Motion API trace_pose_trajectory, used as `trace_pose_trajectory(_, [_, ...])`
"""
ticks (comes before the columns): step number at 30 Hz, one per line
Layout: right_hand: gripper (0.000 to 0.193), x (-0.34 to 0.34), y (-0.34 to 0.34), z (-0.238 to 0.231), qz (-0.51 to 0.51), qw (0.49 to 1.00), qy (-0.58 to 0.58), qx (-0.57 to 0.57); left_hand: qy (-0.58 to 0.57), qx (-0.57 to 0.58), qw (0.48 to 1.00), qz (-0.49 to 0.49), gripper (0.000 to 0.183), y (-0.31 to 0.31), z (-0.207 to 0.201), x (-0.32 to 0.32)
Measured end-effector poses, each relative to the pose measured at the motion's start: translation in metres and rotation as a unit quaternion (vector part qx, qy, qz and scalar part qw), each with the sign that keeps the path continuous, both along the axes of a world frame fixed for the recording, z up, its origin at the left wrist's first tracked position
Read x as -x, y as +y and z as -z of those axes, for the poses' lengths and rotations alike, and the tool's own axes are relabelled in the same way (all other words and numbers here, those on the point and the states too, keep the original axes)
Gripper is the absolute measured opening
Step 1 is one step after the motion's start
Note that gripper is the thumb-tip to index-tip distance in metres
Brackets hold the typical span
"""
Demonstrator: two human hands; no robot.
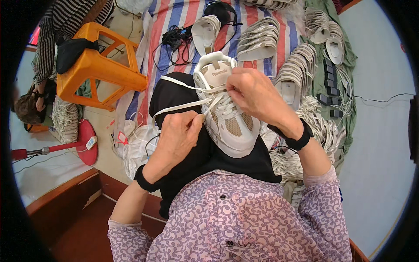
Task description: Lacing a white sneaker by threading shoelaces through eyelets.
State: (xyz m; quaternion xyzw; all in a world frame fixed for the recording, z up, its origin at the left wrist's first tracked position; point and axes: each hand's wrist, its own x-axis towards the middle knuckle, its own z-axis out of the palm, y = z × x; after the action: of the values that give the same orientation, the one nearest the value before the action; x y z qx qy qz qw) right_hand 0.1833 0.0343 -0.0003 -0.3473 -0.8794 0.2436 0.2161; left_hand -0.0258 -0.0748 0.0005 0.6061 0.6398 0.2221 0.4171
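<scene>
A white sneaker (235, 139) with beige mesh panels rests on my lap, its toe toward me. A flat white shoelace (181, 106) crosses its lower eyelets, and loose lengths run off to the left over my black-clad knee. My left hand (178, 134) pinches the lace between thumb and forefinger at the shoe's left side. Over the right eyelet row, my right hand (256, 93) is closed, its fingertips on the lacing; the exact grip is partly hidden by the knuckles. Both wrists wear black bands.
Rows of nested white shoe uppers (297, 74) lie on a striped sheet (174, 13) ahead. Bundled white laces (321, 126) lie to the right. An orange stool (98, 70) stands at left, near another person's hand (40, 104). Black cables (176, 41) lie ahead.
</scene>
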Motion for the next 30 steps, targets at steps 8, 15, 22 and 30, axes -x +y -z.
trace_pose_trajectory(8, [0.007, -0.007, 0.012, 0.003, 0.009, 0.971, 0.094, 0.220, -0.083, 0.022, 0.996, -0.025, 0.022, 0.026, -0.027, 0.033])
trace_pose_trajectory(15, [0.008, -0.001, 0.004, 0.003, -0.049, 0.999, -0.009, -0.008, -0.059, 0.002, 0.997, 0.049, 0.022, 0.040, -0.031, 0.041])
trace_pose_trajectory(22, [0.015, 0.001, 0.005, -0.002, -0.095, 0.993, -0.042, -0.047, -0.037, 0.057, 0.997, 0.041, 0.022, 0.033, -0.034, 0.045])
trace_pose_trajectory(30, [0.023, 0.003, 0.008, -0.003, -0.125, 0.985, -0.104, -0.053, -0.093, 0.056, 0.993, 0.043, 0.022, 0.026, -0.019, 0.044])
